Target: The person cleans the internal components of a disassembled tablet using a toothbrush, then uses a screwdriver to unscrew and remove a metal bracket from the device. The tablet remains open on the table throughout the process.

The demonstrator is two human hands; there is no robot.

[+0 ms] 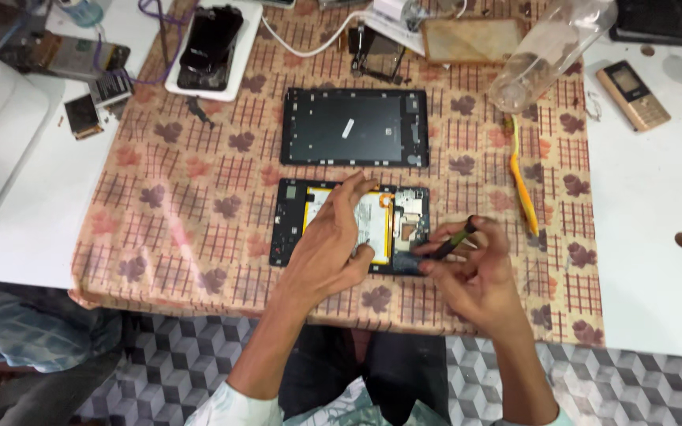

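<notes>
Head view, looking straight down: an opened tablet point(349, 225) lies at centre frame on a checked cloth point(191, 197) printed with leaves. The left hand point(329, 244) rests flat on the tablet's yellow-edged battery point(372, 221), fingers spread and gripping nothing, apparently to pin the body against sliding. The right hand point(475, 272) is closed in a pinch on a slim dark tool point(453, 239) with a greenish band, its tip angled down at the tablet's lower right corner beside the exposed board; the pencil-like hold suits fine control. Directly above the tablet lies its detached back panel point(354, 126), a flat, matte black rectangle, set near but apart. A yellow pry tool point(521, 181), thin and slightly curved, lies to the right. A clear plastic bottle point(550, 51) lies tilted at upper right, and a gold keypad phone point(635, 95) sits on the white table point(657, 237) beyond the cloth.
</notes>
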